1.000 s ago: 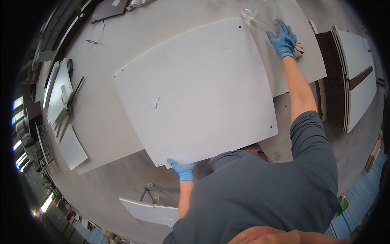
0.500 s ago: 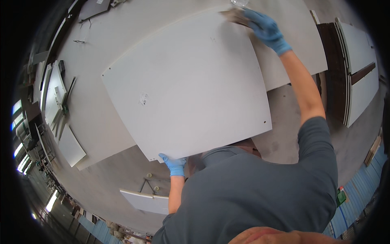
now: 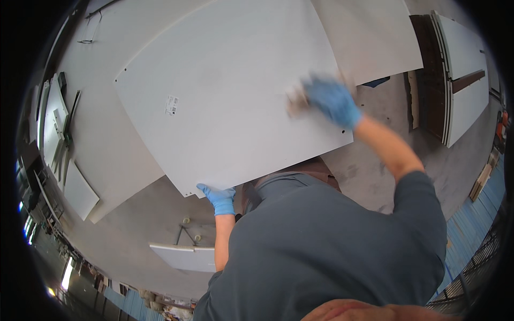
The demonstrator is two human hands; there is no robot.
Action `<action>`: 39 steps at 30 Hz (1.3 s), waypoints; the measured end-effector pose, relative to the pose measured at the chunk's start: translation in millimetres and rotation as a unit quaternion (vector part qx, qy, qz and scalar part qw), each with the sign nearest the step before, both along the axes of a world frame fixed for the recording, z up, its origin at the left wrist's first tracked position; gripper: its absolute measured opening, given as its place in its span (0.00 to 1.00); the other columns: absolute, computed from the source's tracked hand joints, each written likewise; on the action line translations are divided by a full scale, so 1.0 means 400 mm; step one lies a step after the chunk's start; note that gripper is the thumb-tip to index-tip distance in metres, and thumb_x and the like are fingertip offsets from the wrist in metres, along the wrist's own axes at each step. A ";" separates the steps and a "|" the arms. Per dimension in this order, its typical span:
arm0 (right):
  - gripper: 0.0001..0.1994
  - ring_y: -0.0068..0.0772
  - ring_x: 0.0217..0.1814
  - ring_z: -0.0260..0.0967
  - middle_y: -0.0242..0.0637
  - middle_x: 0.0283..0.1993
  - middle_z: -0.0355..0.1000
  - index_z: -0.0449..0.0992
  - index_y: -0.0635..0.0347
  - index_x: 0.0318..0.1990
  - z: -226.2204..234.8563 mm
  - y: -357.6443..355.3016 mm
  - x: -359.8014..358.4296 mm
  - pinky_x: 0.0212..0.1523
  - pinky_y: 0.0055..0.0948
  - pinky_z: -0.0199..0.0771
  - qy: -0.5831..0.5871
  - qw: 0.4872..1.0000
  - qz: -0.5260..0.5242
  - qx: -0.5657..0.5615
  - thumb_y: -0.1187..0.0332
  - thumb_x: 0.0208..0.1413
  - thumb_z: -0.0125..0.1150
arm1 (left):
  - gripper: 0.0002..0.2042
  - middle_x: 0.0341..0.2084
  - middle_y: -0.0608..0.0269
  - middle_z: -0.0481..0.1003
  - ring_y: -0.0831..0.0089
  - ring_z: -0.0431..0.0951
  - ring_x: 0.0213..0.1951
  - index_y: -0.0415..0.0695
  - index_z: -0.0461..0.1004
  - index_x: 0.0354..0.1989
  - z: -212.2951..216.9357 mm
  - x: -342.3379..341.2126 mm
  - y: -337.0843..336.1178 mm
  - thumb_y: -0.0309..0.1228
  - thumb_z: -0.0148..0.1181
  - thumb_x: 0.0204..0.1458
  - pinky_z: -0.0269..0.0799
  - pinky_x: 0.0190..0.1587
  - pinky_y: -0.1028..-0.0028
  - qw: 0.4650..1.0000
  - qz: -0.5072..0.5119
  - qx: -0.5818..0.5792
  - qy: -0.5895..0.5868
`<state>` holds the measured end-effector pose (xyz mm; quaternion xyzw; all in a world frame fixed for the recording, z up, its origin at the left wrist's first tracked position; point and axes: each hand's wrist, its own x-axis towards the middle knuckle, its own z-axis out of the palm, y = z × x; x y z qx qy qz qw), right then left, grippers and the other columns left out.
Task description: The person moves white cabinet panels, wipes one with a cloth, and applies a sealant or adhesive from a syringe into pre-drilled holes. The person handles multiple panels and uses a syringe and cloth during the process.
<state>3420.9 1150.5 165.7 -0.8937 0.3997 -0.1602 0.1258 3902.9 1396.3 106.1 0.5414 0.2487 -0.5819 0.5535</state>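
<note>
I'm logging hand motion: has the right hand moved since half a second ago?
Yes, closer in: against the panel, the right hand has moved from the far right corner toward the near right hole.

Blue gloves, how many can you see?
2. One thin blue glove is on the left hand, at the near edge of the flat white panel; the other, blurred, is on the right hand, with a beige cloth, over the panel. Others may be hidden.

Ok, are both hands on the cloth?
No, the right hand is on the cloth, the left hand at the near edge of the white panel.
</note>
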 end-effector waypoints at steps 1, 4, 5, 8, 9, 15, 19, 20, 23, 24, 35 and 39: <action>0.24 0.48 0.69 0.73 0.42 0.70 0.72 0.78 0.51 0.61 0.040 0.194 -0.047 0.62 0.46 0.73 0.048 0.999 0.010 0.019 0.75 0.54 0.63 | 0.47 0.75 0.63 0.59 0.54 0.57 0.74 0.57 0.58 0.77 -0.007 0.002 0.003 0.78 0.39 0.56 0.53 0.74 0.45 1.000 0.003 0.005 -0.003; 0.28 0.45 0.61 0.75 0.37 0.59 0.76 0.74 0.45 0.65 0.136 0.674 -0.221 0.56 0.50 0.76 0.290 0.860 0.034 0.418 0.69 0.53 0.65 | 0.49 0.74 0.62 0.62 0.53 0.60 0.72 0.57 0.60 0.76 -0.017 0.008 0.015 0.79 0.46 0.52 0.57 0.72 0.43 0.999 -0.015 -0.026 0.015; 0.24 0.46 0.60 0.77 0.37 0.61 0.77 0.74 0.47 0.65 0.150 0.792 -0.267 0.55 0.49 0.78 0.363 0.760 -0.070 0.534 0.61 0.60 0.63 | 0.49 0.74 0.63 0.62 0.53 0.60 0.72 0.57 0.60 0.75 -0.016 0.009 0.019 0.79 0.45 0.52 0.57 0.72 0.43 0.997 -0.038 -0.056 0.021; 0.26 0.56 0.57 0.78 0.48 0.62 0.77 0.76 0.53 0.63 0.167 0.935 -0.411 0.58 0.46 0.78 0.435 0.558 -0.410 0.575 0.48 0.63 0.61 | 0.49 0.73 0.63 0.63 0.54 0.60 0.72 0.57 0.60 0.75 -0.003 0.012 0.016 0.79 0.43 0.53 0.56 0.72 0.45 0.995 -0.060 -0.080 0.031; 0.25 0.55 0.61 0.76 0.50 0.63 0.75 0.76 0.53 0.63 0.164 0.939 -0.428 0.60 0.46 0.76 0.310 0.625 -0.514 0.499 0.51 0.64 0.60 | 0.49 0.73 0.63 0.63 0.54 0.60 0.72 0.57 0.60 0.75 0.004 0.014 0.014 0.80 0.42 0.53 0.56 0.72 0.46 0.997 -0.050 -0.052 0.036; 0.18 0.56 0.66 0.71 0.54 0.64 0.73 0.75 0.57 0.62 0.143 0.747 -0.365 0.65 0.46 0.72 0.063 0.831 -0.552 0.010 0.63 0.68 0.53 | 0.48 0.73 0.65 0.63 0.56 0.61 0.72 0.58 0.62 0.74 0.025 0.012 -0.006 0.80 0.41 0.52 0.59 0.70 0.48 0.996 -0.080 0.001 0.045; 0.18 0.56 0.64 0.73 0.53 0.62 0.75 0.76 0.58 0.61 0.135 0.692 -0.322 0.65 0.44 0.72 0.148 0.763 -0.599 0.191 0.64 0.67 0.53 | 0.47 0.71 0.67 0.66 0.57 0.63 0.70 0.60 0.64 0.72 0.036 0.030 -0.011 0.80 0.41 0.52 0.61 0.68 0.49 0.994 -0.074 0.041 0.070; 0.18 0.56 0.64 0.73 0.54 0.62 0.76 0.77 0.58 0.61 0.131 0.688 -0.331 0.64 0.43 0.73 0.244 0.663 -0.609 0.360 0.65 0.67 0.53 | 0.47 0.71 0.67 0.66 0.56 0.64 0.70 0.60 0.64 0.72 0.037 0.030 -0.011 0.80 0.40 0.52 0.62 0.68 0.48 0.992 -0.082 0.019 0.093; 0.19 0.54 0.63 0.75 0.53 0.60 0.77 0.77 0.58 0.61 0.114 0.687 -0.351 0.63 0.42 0.73 -0.003 0.712 -0.692 0.123 0.64 0.66 0.55 | 0.46 0.69 0.67 0.68 0.55 0.65 0.68 0.59 0.65 0.71 0.042 0.040 -0.012 0.80 0.40 0.52 0.62 0.67 0.47 0.990 -0.072 -0.009 0.118; 0.19 0.53 0.63 0.75 0.53 0.60 0.77 0.77 0.58 0.62 0.116 0.685 -0.355 0.63 0.42 0.73 -0.024 0.692 -0.711 0.122 0.63 0.66 0.55 | 0.46 0.68 0.67 0.69 0.55 0.66 0.68 0.59 0.66 0.71 0.045 0.045 -0.010 0.80 0.40 0.52 0.63 0.67 0.46 0.990 -0.089 -0.003 0.105; 0.26 0.54 0.63 0.75 0.50 0.64 0.76 0.72 0.56 0.67 0.141 0.279 -0.037 0.61 0.42 0.77 -0.164 0.892 -0.414 -0.081 0.64 0.61 0.66 | 0.43 0.70 0.65 0.67 0.54 0.64 0.70 0.56 0.64 0.72 -0.026 0.068 0.024 0.75 0.41 0.58 0.59 0.70 0.45 0.974 -0.158 -0.138 0.087; 0.30 0.53 0.74 0.65 0.46 0.70 0.71 0.75 0.53 0.63 0.037 0.236 0.103 0.69 0.46 0.69 0.092 0.962 -0.248 -0.066 0.66 0.49 0.70 | 0.42 0.71 0.63 0.66 0.54 0.64 0.70 0.56 0.65 0.72 0.013 0.048 0.027 0.74 0.44 0.58 0.58 0.71 0.44 0.985 -0.045 -0.081 0.147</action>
